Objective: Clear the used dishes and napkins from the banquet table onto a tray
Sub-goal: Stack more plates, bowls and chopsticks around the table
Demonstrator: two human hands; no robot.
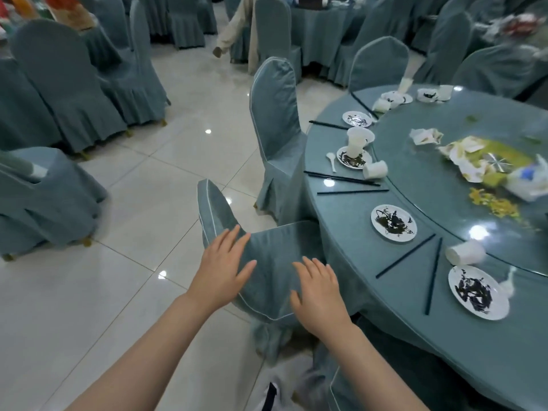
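The round banquet surface [415, 307] draped in blue-grey cloth carries white round plates smeared with dark scraps [393, 222], tipped white plastic cups [464, 252], black chopsticks [404, 256] and crumpled stained napkins [468, 157] near its middle. Beside it, the blue-grey covered chair [267, 262] lies under the left hand [223, 267] and right hand [318, 295], both with fingers straight and spread, holding nothing.

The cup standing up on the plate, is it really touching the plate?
Touching. The head view shows the upright cup standing with its base on the dirty plate, with no gap under it.
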